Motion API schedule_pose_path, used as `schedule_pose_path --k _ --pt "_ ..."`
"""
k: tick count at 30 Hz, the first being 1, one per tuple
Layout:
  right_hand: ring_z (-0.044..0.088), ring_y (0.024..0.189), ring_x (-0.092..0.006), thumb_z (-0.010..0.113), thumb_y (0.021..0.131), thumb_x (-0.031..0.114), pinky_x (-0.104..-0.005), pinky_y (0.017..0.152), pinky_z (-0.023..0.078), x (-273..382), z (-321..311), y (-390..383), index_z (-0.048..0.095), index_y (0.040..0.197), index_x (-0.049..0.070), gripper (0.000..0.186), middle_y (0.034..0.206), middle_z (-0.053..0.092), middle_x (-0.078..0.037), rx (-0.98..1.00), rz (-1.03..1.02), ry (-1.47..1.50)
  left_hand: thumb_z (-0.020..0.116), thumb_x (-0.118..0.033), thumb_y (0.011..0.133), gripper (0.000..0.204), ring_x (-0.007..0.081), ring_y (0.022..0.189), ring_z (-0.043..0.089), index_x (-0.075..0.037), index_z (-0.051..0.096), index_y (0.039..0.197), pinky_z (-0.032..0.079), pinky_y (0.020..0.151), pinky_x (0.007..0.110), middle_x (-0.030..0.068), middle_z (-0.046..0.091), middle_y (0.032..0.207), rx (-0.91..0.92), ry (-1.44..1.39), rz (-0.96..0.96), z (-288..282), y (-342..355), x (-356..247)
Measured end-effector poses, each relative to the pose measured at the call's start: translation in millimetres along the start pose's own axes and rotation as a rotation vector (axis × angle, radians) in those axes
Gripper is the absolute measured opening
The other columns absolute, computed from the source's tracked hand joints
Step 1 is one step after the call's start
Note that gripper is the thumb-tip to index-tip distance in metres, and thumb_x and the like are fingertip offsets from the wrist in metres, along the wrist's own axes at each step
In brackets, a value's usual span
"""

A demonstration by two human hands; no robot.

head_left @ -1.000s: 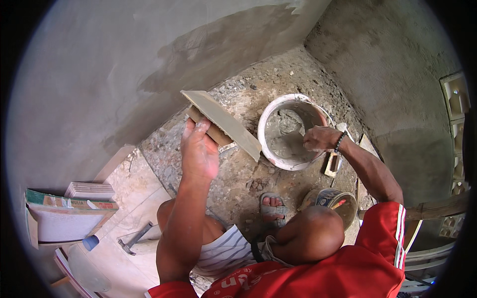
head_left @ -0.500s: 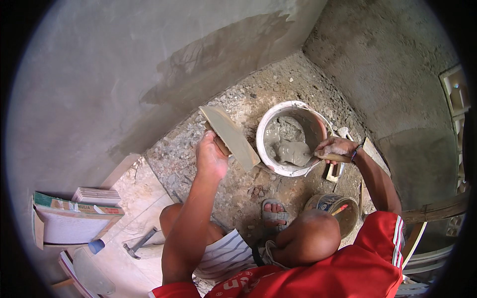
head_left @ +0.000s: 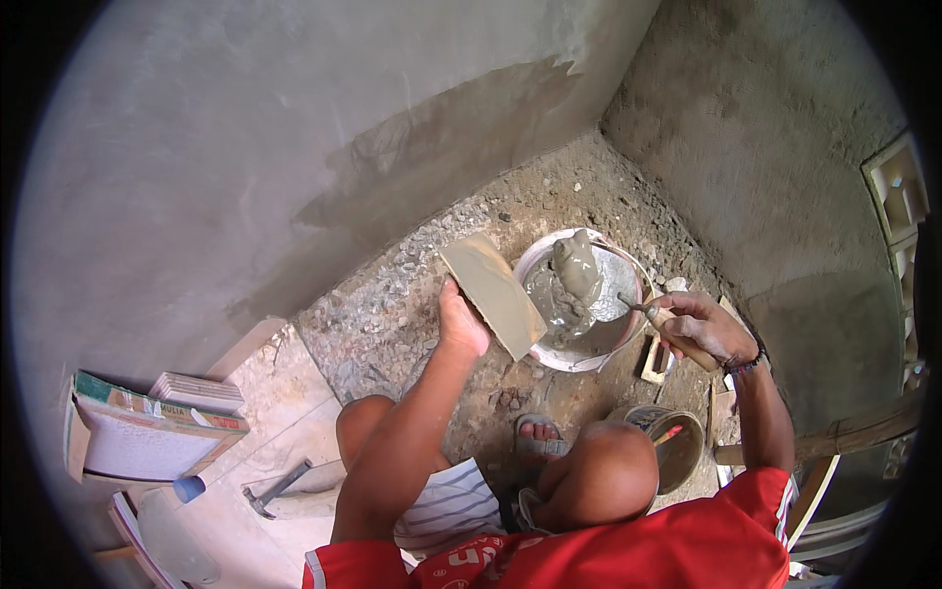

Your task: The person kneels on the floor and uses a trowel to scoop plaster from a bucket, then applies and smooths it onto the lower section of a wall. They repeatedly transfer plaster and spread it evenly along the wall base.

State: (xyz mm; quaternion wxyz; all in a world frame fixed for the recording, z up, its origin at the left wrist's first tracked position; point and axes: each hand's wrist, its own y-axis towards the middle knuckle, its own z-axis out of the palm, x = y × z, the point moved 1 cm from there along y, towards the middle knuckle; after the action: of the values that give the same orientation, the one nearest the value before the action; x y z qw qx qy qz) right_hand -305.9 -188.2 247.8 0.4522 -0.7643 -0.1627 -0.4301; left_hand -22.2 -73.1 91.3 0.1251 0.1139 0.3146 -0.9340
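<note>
Overhead, left hand [head_left: 461, 319] grips a plaster board [head_left: 493, 294]; right hand [head_left: 699, 329] clasps a mortar-laden trowel [head_left: 589, 275].

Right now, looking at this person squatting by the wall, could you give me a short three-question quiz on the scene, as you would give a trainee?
1. True or false: the trowel in the right hand carries a lump of wet mortar above the white bucket.
2. What does the left hand hold? A) a hammer B) a flat board C) a tile
3. Name the tool lying on the pale tiled floor at the person's left.

Key
1. True.
2. B: the flat board is held tilted, its lower corner over the bucket's rim.
3. A hammer, beside a carton of tiles.
</note>
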Motion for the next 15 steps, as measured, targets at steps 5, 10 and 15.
schedule_pose_path --k 5,10,15 --pt "0.057 0.059 -0.0101 0.053 0.085 0.014 -0.0257 0.054 0.048 51.5 36.6 -18.2 0.055 0.115 -0.004 0.035 0.075 0.058 -0.006 -0.110 -0.078 -0.340 0.034 -0.047 0.092 0.052 0.0282 0.115 0.051 -0.010 0.051 0.125 0.039 0.100 0.044 0.0096 0.055 0.123 0.207 -0.062 -0.004 17.0 4.9 19.3" --pt "0.061 0.080 -0.0399 0.061 0.080 0.012 -0.0431 0.070 0.050 75.9 69.7 -19.9 0.055 0.114 0.002 0.036 0.095 0.063 -0.021 -0.161 -0.309 -0.861 0.034 -0.050 0.090 0.054 0.0291 0.112 0.053 -0.011 0.053 0.122 0.040 0.100 0.046 0.0097 0.057 0.119 0.226 -0.129 0.048 30.9 5.8 21.8" --pt "0.060 0.073 -0.0373 0.061 0.081 0.011 -0.0445 0.062 0.048 79.4 89.2 -28.4 0.054 0.114 0.002 0.036 0.083 0.060 -0.019 -0.321 -0.461 -1.081 0.036 -0.050 0.090 0.052 0.0279 0.107 0.056 -0.010 0.056 0.116 0.044 0.095 0.045 0.0096 0.059 0.113 0.215 -0.174 0.030 38.9 1.0 17.4"
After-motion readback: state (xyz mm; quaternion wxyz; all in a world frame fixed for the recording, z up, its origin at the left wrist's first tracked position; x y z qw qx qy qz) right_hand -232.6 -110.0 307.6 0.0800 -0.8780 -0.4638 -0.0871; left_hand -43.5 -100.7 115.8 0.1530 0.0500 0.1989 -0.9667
